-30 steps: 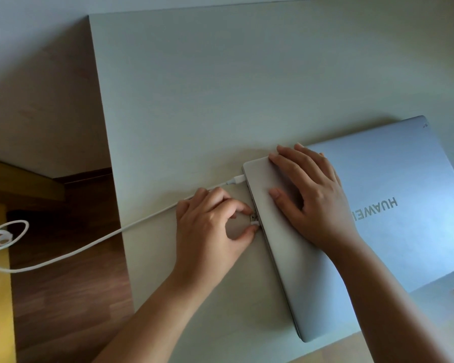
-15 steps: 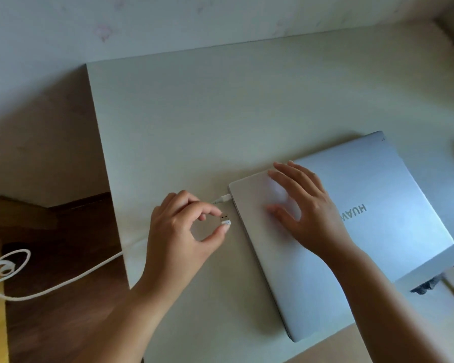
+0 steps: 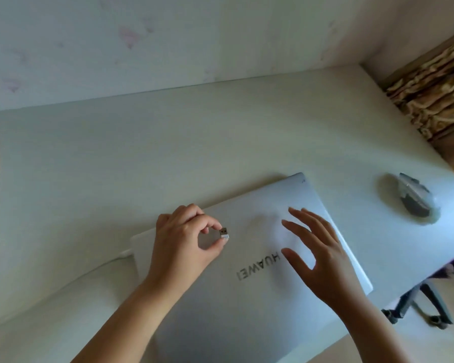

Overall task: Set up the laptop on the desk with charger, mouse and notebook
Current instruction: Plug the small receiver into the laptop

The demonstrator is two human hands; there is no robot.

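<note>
Your pale, wood-grain desk (image 3: 142,158) carries the closed silver laptop (image 3: 247,297), lid down, its long axis running from about 8 o'clock to 2 o'clock across the middle of the view. The white charger cable (image 3: 121,255) meets its 9 o'clock corner. The grey computer mouse (image 3: 414,203) sits on the desk at 3 o'clock, well apart from the laptop's far corner.

Your right hand (image 3: 323,260) hangs over the lid with fingers spread wide, holding nothing. Your left hand (image 3: 184,242) pinches the small metal USB receiver (image 3: 224,232) between thumb and forefinger above the lid.

The receiver needs a side port: I can't tell from here which edge has one. Your left hand is nearer the 8 o'clock end.
</note>
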